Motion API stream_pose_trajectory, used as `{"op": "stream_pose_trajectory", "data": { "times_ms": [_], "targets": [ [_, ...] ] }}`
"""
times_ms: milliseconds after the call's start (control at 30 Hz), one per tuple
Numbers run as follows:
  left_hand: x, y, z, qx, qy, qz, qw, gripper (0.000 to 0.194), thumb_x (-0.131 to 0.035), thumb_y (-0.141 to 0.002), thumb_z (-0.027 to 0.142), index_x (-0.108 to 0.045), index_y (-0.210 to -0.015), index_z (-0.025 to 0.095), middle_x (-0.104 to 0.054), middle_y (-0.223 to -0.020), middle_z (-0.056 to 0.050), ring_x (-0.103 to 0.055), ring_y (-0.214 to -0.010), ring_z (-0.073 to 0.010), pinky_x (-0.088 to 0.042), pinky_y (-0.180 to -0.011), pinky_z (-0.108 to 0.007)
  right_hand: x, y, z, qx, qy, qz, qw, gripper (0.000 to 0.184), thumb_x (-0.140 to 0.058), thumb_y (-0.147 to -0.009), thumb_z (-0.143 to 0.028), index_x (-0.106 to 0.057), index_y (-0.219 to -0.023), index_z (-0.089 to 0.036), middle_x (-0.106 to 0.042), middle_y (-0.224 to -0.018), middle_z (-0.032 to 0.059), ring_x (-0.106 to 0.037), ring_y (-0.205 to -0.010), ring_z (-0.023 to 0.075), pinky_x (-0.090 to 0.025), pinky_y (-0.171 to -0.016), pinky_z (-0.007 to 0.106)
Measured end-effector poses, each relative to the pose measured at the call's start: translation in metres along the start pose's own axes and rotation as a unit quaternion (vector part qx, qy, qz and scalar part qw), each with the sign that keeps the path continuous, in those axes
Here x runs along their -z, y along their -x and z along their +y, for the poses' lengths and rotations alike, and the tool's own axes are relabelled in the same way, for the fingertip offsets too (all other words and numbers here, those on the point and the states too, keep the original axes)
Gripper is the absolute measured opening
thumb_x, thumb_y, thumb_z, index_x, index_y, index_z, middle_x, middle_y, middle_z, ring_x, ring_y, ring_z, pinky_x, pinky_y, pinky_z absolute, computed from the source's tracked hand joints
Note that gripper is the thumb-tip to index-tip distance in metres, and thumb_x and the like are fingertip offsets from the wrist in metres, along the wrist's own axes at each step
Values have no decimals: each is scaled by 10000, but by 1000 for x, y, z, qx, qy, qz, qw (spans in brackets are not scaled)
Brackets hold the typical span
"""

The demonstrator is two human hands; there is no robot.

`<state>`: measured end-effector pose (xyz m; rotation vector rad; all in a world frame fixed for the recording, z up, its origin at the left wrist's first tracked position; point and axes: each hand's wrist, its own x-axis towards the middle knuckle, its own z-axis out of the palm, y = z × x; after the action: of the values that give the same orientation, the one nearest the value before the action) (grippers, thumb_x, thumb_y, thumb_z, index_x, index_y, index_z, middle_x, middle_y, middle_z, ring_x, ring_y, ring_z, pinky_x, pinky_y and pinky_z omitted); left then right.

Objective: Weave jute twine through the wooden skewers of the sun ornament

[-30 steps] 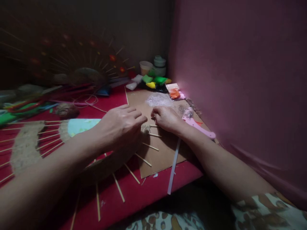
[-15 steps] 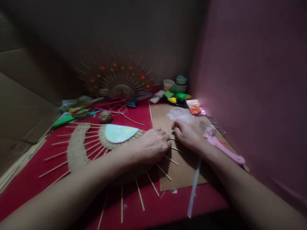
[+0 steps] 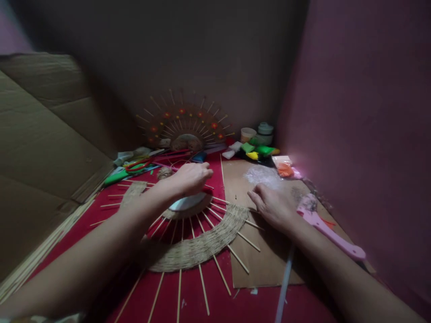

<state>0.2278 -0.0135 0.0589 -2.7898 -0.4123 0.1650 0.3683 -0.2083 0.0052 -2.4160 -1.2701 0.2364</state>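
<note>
My left hand is above the far side of a half-round frame of thin sticks, fingers curled together; what they hold, if anything, is hidden. A woven twine band curves across the sticks, with a pale mint half-disc at their hub, partly behind my left forearm. My right hand is closed in a pinch over the cardboard sheet, just right of the band's end; I cannot make out anything in it. A ball of twine lies beside my left wrist.
A pink glue gun lies right of my right wrist, with a translucent glue stick nearer me. Coloured clay packets, a cup and a jar stand behind. A flowered stick fan leans on the back wall; red-handled scissors lie left.
My left hand has lifted off the band's right end and moved away to the far left, uncovering the weave. My right hand stays beside the band's end. The view has shifted.
</note>
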Motion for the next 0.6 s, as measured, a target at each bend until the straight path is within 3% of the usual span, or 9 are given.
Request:
{"op": "stream_pose_trajectory", "data": {
  "times_ms": [167,267,367,500,533,600],
  "targets": [
    [-34,-8,-25,57,-14,-39,997,263,-415,-863,144,-676,-896,149,-628,-967,-140,-655,-801,-220,-425,-609,-302,1,1,-2,-2,12,0,1000,304,-367,-950,-397,-599,-927,-202,-693,-883,93,-602,-784,228,-290,-617,286],
    [-32,-4,-32,82,-3,-40,996,251,-423,-876,196,-668,-932,196,-623,-1036,-107,-657,-858,-212,-436,-635,-287,0,1,-1,5,18,2,1000,313,-372,-949,-404,-611,-949,-203,-699,-881,94,-610,-784,233,-298,-614,289],
    [-20,4,-53,150,4,-16,989,282,-422,-881,240,-603,-1097,223,-577,-1192,-113,-644,-962,-243,-453,-673,-297,0,1,-1,7,25,2,1000,314,-378,-948,-404,-617,-961,-201,-700,-857,90,-613,-769,230,-304,-608,288],
    [-18,19,-94,262,9,-16,965,457,-533,-827,419,-545,-1137,84,-593,-1130,-248,-631,-978,-374,-465,-692,-366,0,1,-1,7,33,3,999,319,-384,-944,-418,-625,-960,-208,-702,-853,90,-617,-762,235,-294,-595,289],
    [-22,22,-101,277,24,-23,960,509,-563,-796,471,-545,-1123,80,-613,-1098,-248,-632,-973,-382,-465,-700,-369,0,2,-1,10,31,1,999,322,-384,-943,-420,-625,-964,-207,-703,-855,93,-617,-761,237,-293,-596,290],
    [-35,26,-110,289,159,-27,944,607,-689,-668,501,-554,-1103,100,-655,-1046,-217,-629,-979,-374,-462,-729,-352,1,2,-1,13,27,-3,1000,323,-384,-943,-416,-622,-975,-200,-702,-857,100,-617,-765,240,-296,-605,293]
  ]
}}
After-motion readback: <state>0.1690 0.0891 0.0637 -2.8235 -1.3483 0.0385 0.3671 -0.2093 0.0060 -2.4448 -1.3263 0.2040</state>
